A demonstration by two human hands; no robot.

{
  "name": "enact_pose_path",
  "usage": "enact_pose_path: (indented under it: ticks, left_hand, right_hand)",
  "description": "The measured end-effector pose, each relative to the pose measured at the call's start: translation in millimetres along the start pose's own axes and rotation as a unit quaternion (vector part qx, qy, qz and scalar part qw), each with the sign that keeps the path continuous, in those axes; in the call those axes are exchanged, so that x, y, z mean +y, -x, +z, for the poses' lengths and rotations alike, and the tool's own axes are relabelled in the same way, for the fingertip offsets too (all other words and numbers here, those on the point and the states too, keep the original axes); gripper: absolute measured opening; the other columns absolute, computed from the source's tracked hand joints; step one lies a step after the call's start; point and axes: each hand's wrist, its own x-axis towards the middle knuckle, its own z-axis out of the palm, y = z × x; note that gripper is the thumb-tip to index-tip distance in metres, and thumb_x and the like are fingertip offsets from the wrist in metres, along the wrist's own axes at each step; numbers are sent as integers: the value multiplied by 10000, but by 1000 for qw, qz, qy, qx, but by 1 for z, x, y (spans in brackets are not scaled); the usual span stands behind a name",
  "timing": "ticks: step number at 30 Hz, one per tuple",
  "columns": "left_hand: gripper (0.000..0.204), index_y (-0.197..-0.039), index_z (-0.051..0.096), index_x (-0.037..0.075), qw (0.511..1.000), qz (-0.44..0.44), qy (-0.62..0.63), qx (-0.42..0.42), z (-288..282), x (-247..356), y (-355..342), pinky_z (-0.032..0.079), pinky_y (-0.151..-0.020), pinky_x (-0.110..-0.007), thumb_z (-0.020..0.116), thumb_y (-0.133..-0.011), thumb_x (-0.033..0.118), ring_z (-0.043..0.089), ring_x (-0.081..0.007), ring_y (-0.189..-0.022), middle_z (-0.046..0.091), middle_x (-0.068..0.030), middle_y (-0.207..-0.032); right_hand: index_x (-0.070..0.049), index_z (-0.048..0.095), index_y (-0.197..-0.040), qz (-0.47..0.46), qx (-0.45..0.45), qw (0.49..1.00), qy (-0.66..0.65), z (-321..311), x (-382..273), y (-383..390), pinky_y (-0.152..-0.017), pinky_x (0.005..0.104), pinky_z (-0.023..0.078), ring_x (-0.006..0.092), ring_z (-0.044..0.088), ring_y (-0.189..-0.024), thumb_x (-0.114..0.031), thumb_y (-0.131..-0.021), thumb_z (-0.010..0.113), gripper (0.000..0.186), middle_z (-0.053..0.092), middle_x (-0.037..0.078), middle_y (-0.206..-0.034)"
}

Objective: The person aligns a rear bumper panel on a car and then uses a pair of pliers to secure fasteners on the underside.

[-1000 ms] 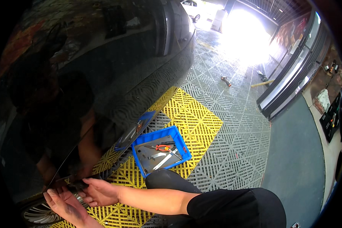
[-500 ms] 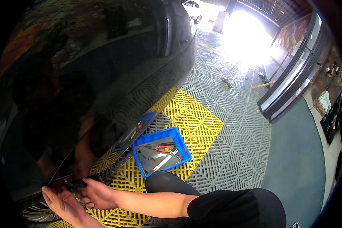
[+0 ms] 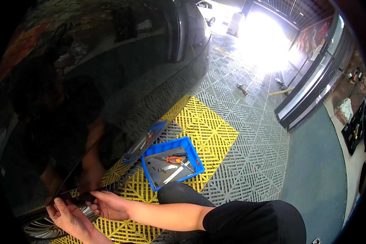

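A glossy black car body panel (image 3: 122, 89) fills the left side and mirrors my arms and the floor. At its lower edge, beside a silver multi-spoke wheel (image 3: 44, 227), both my hands are at work. My left hand (image 3: 73, 221) has its fingers stretched up against the panel edge, near a thin seam. Just to its right, my right hand (image 3: 110, 206) has curled fingers and its thumb pressed on a dark strip (image 3: 82, 198) under the edge. The shadow there hides the fingertips and most of the strip.
A blue bin (image 3: 150, 177) holds orange-handled pliers (image 3: 174, 160), a flat metal bar and small parts. It stands by my knee (image 3: 183, 193) on yellow and grey grating (image 3: 209, 130). A tool with an orange end (image 3: 242, 90) lies farther off; a dark-framed doorway (image 3: 309, 85) stands right.
My left hand has shifted slightly right and its fingers have moved along the panel edge. My right hand has risen slightly, with the dark strip now nearer the panel.
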Motion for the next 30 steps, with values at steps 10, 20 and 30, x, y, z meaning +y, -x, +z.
enact_pose_path:
  ticks: [10,20,30]
  left_hand:
    - [356,-1167,561,-15,1000,1,-4,-3,5,2,0,472,-980,-320,740,-950,202,608,-182,-1049,646,-104,-1135]
    - [336,-1174,559,-15,1000,-2,9,-1,14,4,3,475,-1003,-333,730,-954,174,610,-182,-1059,646,-102,-1140]
    - [326,-1164,562,-7,1000,7,-1,5,15,9,4,480,-962,-311,729,-957,181,609,-164,-1029,649,-87,-1128]
  right_hand:
    - [-112,592,-1159,90,-129,984,86,-30,-10,-2,-719,233,464,112,606,-830,-408,-1082,457,335,659,-2,-925]
    - [-101,567,-1151,29,-76,991,111,-28,-20,6,-652,250,435,106,564,-764,-409,-1087,454,335,646,8,-904]
    - [-52,564,-984,-8,120,991,61,44,-18,28,-588,251,430,117,545,-650,-476,-1100,368,482,613,48,-748]
